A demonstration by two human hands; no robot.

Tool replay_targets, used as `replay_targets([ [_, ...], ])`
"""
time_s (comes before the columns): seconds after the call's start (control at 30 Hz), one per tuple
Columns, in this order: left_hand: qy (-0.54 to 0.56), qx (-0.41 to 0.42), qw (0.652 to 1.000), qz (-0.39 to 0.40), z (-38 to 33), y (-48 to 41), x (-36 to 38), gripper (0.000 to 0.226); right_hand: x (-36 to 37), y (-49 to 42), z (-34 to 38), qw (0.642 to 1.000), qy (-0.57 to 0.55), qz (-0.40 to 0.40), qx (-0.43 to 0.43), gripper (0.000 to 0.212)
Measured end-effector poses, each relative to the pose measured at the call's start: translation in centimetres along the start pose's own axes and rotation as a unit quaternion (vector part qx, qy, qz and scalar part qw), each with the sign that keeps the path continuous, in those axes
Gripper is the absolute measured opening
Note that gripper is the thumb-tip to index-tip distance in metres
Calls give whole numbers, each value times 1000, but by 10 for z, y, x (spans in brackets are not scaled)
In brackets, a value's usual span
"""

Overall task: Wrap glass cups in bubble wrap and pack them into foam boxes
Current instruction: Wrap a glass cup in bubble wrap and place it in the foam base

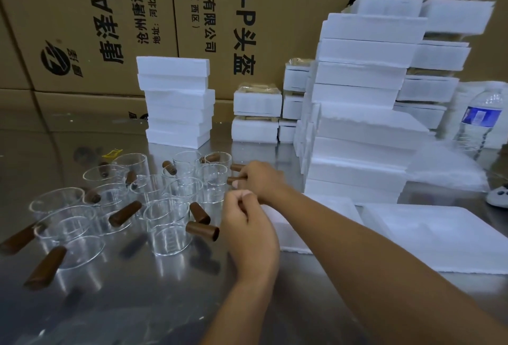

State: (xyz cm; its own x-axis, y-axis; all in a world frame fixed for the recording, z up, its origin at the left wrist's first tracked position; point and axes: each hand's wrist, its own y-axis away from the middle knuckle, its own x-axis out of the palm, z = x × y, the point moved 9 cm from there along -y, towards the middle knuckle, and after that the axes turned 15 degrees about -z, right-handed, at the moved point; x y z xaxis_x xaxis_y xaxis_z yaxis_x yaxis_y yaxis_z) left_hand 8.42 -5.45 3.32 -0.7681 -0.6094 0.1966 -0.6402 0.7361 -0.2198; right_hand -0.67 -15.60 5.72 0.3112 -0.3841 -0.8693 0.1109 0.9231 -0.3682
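Brown wood stuck out of the right hand (259,180), whose fingers were curled tight round a wooden handle (234,179) at the right edge of the glass cups (167,237). Which cup that handle belonged to could not be told. Just below it, the left hand (247,223) was balled up, thumb against fingertips. Whether it pinched anything could not be told.

The cups stood crowded together on a shiny steel table (137,303), their brown handles pointing all ways. Printed cardboard cartons (82,28) walled off the far side.

Flat white foam pieces (439,237) lay to the right of the hands, partly under the right forearm. Behind them rose a tall stack of foam boxes (362,97), with a shorter stack (176,103) behind the cups. A water bottle (479,122) stood at the far right, above a heap of pale translucent sheeting (445,169). Beyond the cups lay a small yellow object (112,153).
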Motion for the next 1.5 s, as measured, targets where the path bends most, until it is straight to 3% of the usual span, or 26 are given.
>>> replay_targets([
  [0.17,-5,2,1000,5,-1,3,1,23,-34,6,-3,993,-62,-96,-16,23],
  [0.3,21,28,999,7,-11,4,1,21,-83,25,-22,960,-205,-193,-3,25],
  [0.4,69,37,997,20,-18,4,3,20,-115,48,-40,945,-256,-204,-5,22],
  [0.47,126,0,991,47,-23,5,7,18,-133,67,-52,944,-264,-198,-11,28],
  [0.53,179,-56,976,111,-26,10,18,20,-150,86,-62,944,-270,-188,-19,27],
  [0.63,226,-150,926,264,-35,37,49,69,-167,108,-76,948,-268,-169,-32,26],
  [0.67,239,-184,904,304,-41,50,58,76,-170,113,-81,951,-262,-163,-34,26],
  [0.8,265,-286,848,358,-52,85,89,76,-183,122,-111,950,-262,-168,-8,21],
  [0.97,282,-342,824,353,-40,96,104,56,-208,117,-171,925,-298,-225,63,14],
  [1.13,298,-358,817,340,-24,84,107,45,-210,84,-272,904,-251,-288,190,14],
  [1.23,314,-378,809,322,-18,84,114,39,-191,56,-318,916,-181,-258,248,11],
  [1.4,301,-390,810,317,-10,87,121,37,-157,25,-340,960,12,-171,220,35],
  [1.5,313,-401,800,319,-10,88,122,42,-139,17,-344,967,65,-120,215,47],
])
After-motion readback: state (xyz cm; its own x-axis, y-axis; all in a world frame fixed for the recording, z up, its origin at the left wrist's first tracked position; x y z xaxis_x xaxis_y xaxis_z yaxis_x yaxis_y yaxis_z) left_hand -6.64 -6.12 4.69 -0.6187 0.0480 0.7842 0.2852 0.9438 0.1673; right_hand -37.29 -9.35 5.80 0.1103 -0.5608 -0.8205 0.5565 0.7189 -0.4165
